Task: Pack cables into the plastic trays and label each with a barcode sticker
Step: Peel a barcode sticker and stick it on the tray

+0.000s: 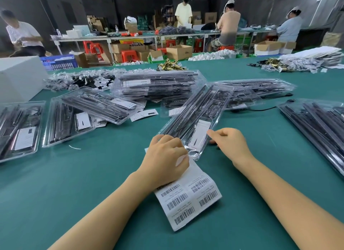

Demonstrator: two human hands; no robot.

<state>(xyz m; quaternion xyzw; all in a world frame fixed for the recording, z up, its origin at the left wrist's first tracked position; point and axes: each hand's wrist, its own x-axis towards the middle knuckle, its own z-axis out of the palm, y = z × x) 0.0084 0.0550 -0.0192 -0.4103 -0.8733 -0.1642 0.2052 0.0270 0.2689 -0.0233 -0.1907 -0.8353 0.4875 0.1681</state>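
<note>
Two hands at one tray (195, 119), left hand (165, 156) pinching sticker sheet (188, 195), right hand (230, 143) loosely curled.

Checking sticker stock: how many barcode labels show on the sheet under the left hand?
6 on the barcode sheet, in two columns: three on the left, three on the right. The left hand covers its far end, so more may be hidden.

Bare green table (78, 177) is lying open left of the white barcode sticker sheet (188, 197), and right of it too. Beyond the sheet, the slanted clear plastic tray of black cables (197, 115) is blocking the way, with more filled clear trays (156, 84) crowding behind it.
</note>
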